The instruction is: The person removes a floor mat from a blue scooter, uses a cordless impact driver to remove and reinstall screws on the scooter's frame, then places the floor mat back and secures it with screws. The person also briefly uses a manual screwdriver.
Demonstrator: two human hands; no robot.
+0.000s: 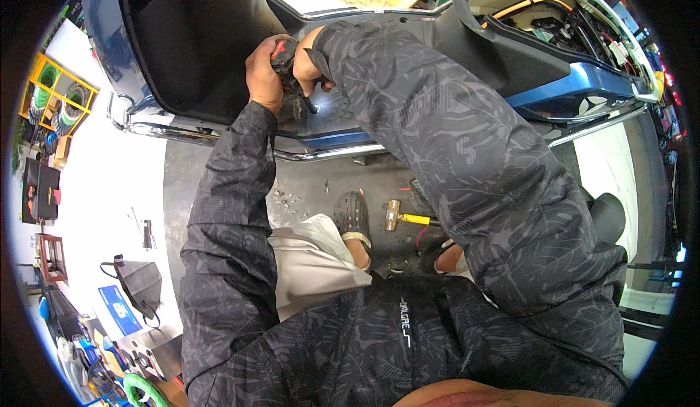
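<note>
Near the feet: dark floor (pixel 313 166) with scattered small bits (pixel 286 201); a yellow-handled hammer (pixel 414 219) lies right of the left shoe (pixel 354 214).
Left hand (pixel 264 79): wrapped round a black-and-red power tool (pixel 283 57), tip pointing down at the footboard.
Right hand (pixel 310 64): beside the tool, fingers bent, partly hidden; cannot tell whether they grip it.
Footboard (pixel 334 119): lit by a bright spot near the tool's tip.
Open shell (pixel 510 0), far right: an orange cable (pixel 538 1) and dark parts inside.
White surface (pixel 109 210), left: a dark face mask (pixel 140 284) and blue card (pixel 119 310).
Yellow rack (pixel 71 80), far left: green and dark coils (pixel 45 79) inside.
</note>
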